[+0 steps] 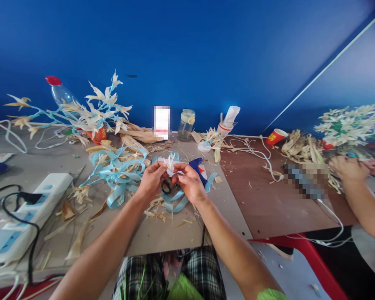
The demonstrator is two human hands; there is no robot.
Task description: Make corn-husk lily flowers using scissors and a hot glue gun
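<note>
Between my two hands is a small pale flower (170, 161) that looks made of corn husk. My left hand (153, 177) pinches it from the left, fingers closed. Thumb and fingertips of my right hand (190, 183) close on its right side. Under my hands lie the dark handles of scissors (166, 186), partly hidden. A tangle of light blue ribbon (120, 196) lies to the left of my hands. Just behind my right hand is a blue packet (197, 166). Scraps of dry husk (156, 214) are scattered on the table below my hands.
A white power strip (46, 196) with black plugs lies at the left. Husk flowers (104, 100) stand in a red cup at the back left. A glass jar (186, 125) and a tilted red paper cup (276, 136) stand along the wall. At right, a co-worker's hands (350, 168) are near a phone (304, 181).
</note>
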